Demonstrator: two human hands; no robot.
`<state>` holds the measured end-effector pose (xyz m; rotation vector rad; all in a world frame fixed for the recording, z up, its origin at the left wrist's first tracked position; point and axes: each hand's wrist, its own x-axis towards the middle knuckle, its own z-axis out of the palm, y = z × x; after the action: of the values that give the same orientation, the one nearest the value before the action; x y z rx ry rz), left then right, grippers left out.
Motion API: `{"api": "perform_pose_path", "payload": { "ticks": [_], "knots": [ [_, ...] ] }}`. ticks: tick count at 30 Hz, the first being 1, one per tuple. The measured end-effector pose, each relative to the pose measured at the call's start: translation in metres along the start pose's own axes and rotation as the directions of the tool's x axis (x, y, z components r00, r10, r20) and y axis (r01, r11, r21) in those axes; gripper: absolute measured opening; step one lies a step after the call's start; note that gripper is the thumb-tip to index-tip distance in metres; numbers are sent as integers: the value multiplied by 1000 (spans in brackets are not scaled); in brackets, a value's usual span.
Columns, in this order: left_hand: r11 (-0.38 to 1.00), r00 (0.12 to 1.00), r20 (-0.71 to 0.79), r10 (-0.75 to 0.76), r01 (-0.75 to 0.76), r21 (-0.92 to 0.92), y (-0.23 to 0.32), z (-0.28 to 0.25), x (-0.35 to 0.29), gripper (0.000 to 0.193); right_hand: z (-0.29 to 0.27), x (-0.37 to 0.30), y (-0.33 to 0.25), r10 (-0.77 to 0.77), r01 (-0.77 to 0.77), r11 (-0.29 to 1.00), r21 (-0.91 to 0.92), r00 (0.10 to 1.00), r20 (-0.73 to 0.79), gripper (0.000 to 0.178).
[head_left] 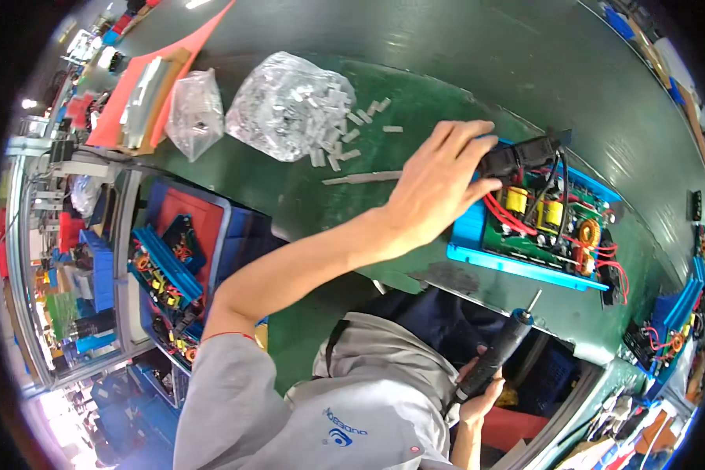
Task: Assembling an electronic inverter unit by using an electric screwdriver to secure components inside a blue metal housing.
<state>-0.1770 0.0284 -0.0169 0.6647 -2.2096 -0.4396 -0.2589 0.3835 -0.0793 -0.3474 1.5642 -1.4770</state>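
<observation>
On the green work surface lies a circuit board (552,223) with yellow coils, copper-wound rings and red wires, set in an open blue metal housing (517,269). My left hand (435,184) grips the housing's left end, thumb and fingers either side of black blocks (521,157) with black cables. What its fingertips press on is partly hidden. Lower down, near the table's front edge, my right hand (482,392) holds a black electric screwdriver (495,354), its thin bit angled up toward the housing but apart from it. A slim pale tool (360,178) lies beside my left hand.
A clear plastic bag (278,106) spills several small pale pieces (351,135) onto the table. Left of it are another clear bag (196,117) and a red sheet (113,121). Bins at left hold more blue-housed boards (164,270); another such unit (674,329) stands at far right.
</observation>
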Motion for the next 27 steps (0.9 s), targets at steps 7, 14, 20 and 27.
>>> {"api": "perform_pose_path", "payload": {
  "ticks": [7, 14, 20, 27],
  "knots": [
    [999, 991, 131, 41, -36, -38, -13, -20, -17, 65, -1, -3, 4, 24, -25, 1000, -19, 998, -66, 95],
    [919, 965, 105, -242, 193, 343, -65, -72, -26, 19, -1, -9, -4, 74, -57, 982, -178, 994, 87, 92],
    [881, 977, 147, -153, 68, 469, -80, -63, -24, 16, 10, -2, -18, 50, 23, 943, -332, 976, 210, 65],
    [996, 971, 225, -86, 84, 19, 13, -59, -11, 12, 22, -6, -12, -66, 104, 961, -258, 986, 150, 43]
  ]
}}
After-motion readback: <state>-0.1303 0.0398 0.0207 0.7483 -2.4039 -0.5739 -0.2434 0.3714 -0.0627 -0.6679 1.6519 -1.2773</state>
